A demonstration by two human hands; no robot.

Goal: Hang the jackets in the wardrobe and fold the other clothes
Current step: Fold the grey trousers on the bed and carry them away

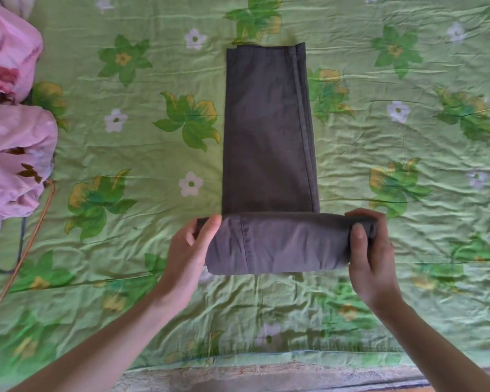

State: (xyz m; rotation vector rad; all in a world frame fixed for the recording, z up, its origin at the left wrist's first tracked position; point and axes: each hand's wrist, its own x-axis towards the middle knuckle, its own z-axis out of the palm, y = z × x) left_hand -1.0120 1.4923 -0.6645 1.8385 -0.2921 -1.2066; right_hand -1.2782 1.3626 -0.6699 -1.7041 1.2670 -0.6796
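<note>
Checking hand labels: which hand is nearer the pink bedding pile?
Left. The left hand grips the near end of the rolled trousers, on the side toward the pink bedding; the right hand grips the roll's far end.

Two bare forearms are being shown from the lower edge of the view, with no sleeve being worn on either. The left hand (191, 244) and the right hand (371, 250) are being seen uncovered; short, unpainted fingernails are being displayed.
</note>
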